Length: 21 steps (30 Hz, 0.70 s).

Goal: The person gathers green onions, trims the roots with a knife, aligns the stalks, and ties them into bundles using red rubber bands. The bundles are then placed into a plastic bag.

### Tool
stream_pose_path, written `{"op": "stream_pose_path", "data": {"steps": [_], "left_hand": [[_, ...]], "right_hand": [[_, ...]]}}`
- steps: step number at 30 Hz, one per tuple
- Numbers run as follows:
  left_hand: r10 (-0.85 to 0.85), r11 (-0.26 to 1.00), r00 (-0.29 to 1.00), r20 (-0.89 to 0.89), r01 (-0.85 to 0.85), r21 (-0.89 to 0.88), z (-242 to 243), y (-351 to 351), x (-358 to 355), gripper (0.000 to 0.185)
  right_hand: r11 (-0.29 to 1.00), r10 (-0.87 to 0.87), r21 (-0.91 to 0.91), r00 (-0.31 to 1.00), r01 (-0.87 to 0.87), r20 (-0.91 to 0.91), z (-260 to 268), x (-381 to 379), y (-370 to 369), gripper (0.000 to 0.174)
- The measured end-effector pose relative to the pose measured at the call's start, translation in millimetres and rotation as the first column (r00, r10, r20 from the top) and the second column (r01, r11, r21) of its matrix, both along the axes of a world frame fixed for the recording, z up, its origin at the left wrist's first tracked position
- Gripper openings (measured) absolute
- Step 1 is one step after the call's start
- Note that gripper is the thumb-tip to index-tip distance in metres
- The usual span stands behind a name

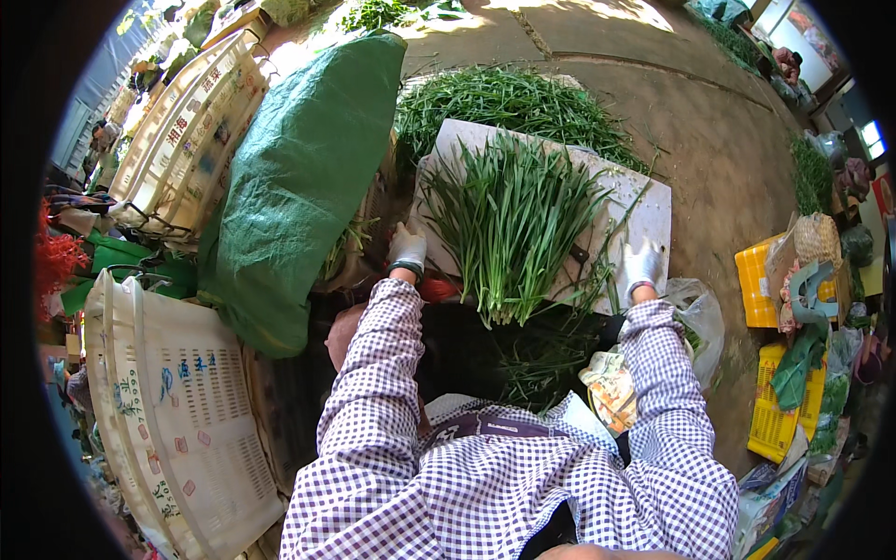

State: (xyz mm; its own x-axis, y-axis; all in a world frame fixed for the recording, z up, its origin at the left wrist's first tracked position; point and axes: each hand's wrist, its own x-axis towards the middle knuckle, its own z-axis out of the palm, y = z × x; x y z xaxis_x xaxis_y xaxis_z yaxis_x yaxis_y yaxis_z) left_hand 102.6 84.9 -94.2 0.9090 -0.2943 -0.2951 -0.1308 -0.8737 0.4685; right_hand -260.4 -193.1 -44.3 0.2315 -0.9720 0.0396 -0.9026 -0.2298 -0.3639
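Observation:
A loose bundle of garlic chives (514, 217) fans out on a pale board (647, 210), cut stem ends towards me and leaf tips away. My left hand (408, 246), in a whitish glove, is at the board's left edge; whether its fingers grip anything is unclear. On the right, my right hand (642, 262) is over the board with fingers apart, wearing a similar glove. A few stray stalks (607, 262) lie between it and the bundle. A small dark object (579, 253) shows beside the stems, partly covered. Red plastic strands (439, 288) hang near my left wrist.
Beyond the board lies a large heap of greens (504, 98). A green woven sheet (301, 168) drapes over something at left, near white plastic crates (189, 406). A clear plastic bag (700, 315) stands right of the board. Yellow crates (766, 399) line the far right.

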Motion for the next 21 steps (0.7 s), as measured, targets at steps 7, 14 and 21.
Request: {"op": "stream_pose_path", "data": {"steps": [7, 14, 21], "left_hand": [[0.078, 0.978, 0.99, -0.115, -0.099, -0.184, -14.9, 13.3, -4.6, 0.059], [0.237, 0.938, 0.962, -0.138, -0.263, -0.225, -19.5, 37.0, -33.2, 0.055], [0.216, 0.973, 0.921, 0.325, -0.231, 0.008, 10.4, 34.1, -59.7, 0.059]], "right_hand": [[0.861, -0.374, 0.215, 0.86, 0.462, -0.347, -53.9, -44.6, -42.7, 0.094], [0.859, -0.359, 0.248, 0.873, 0.448, -0.332, -33.9, -53.6, -49.0, 0.1], [0.928, -0.275, 0.181, 0.927, 0.325, -0.254, -21.1, -41.6, -27.9, 0.068]]}}
